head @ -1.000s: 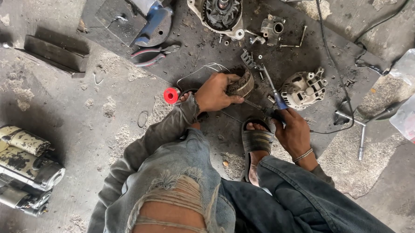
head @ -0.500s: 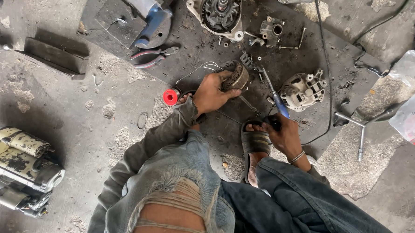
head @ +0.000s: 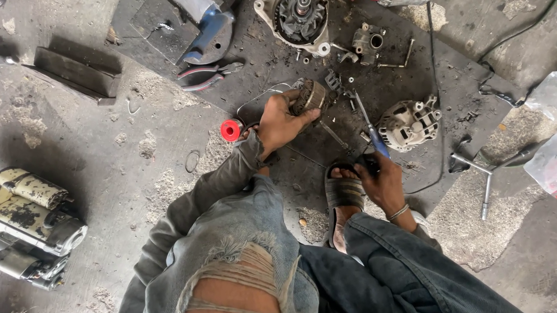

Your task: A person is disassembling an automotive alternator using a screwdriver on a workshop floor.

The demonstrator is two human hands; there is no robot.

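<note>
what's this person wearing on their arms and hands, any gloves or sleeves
No gloves: both hands are bare. The left hand comes out of a long grey-olive sleeve, creased and loose, with the cuff at the wrist. The right hand has no sleeve in view, only a thin pale bangle round the wrist.

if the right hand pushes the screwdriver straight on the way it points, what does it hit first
The right hand aims its screwdriver up toward the small loose parts beside the round part in the left hand. Those likely come first; depth is unclear.
</note>
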